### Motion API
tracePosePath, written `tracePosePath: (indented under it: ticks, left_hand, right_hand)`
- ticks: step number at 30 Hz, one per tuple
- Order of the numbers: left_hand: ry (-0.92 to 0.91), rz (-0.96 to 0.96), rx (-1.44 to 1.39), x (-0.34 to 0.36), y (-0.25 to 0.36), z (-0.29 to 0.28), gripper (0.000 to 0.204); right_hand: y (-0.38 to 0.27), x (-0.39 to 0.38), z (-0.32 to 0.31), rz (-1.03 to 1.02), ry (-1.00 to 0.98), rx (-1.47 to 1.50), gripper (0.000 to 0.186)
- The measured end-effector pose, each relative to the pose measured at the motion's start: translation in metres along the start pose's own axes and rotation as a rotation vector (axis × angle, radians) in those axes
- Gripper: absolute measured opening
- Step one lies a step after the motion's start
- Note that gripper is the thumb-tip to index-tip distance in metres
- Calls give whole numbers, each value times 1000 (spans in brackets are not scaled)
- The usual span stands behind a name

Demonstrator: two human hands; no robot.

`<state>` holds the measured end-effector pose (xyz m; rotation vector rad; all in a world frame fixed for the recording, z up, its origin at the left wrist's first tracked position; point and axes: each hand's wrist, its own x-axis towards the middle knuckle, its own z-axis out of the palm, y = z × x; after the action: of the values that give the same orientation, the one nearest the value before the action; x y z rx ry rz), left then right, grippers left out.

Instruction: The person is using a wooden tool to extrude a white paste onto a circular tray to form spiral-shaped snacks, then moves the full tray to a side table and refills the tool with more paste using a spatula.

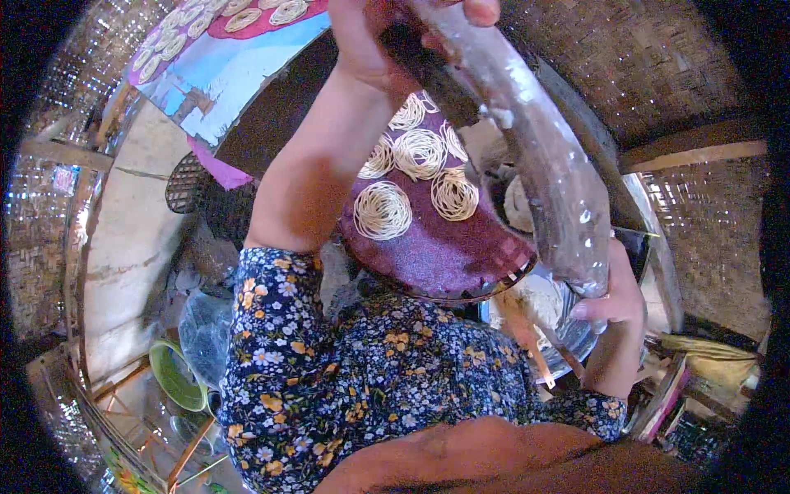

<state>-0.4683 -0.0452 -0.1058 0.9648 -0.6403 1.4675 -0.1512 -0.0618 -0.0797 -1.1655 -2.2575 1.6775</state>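
Note:
Reaching up to the top edge, my left hand (366, 37) is partly cut off by the frame, its fingers curled about the upper part of a thick grey-brown pole (559, 165). White smears mark the pole, which slants down to the right. At its lower end my right hand (621, 300) is closed, with the thumb against the pole's tip. Behind the pole and my left forearm lies a purple-red round tray (444, 255). Pale noodle-like coils (383, 210) rest on it, some hidden by my arm.
Below the pole's lower end is a basin (584, 346) holding white dough-like stuff (539, 300), with a wooden stick across it. More coils lie on a pink-and-blue sheet (218, 99) at the upper left. A green basin (177, 375) and woven walls (699, 74) stand around.

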Motion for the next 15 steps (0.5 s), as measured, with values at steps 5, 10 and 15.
tracePosePath:
  ticks: [5, 10, 15]
  left_hand:
    - [67, -12, -121, -9, -20, 34, 39]
    - [-36, -15, -108, -19, -40, 2, 45]
    - [68, -359, -178, -36, -57, -32, 49]
  right_hand:
    - [12, -8, 5, -83, -58, -9, 72]
    - [20, -25, 3, 28, -78, -38, 71]
    - [43, -35, 9, 63, 37, 84, 73]
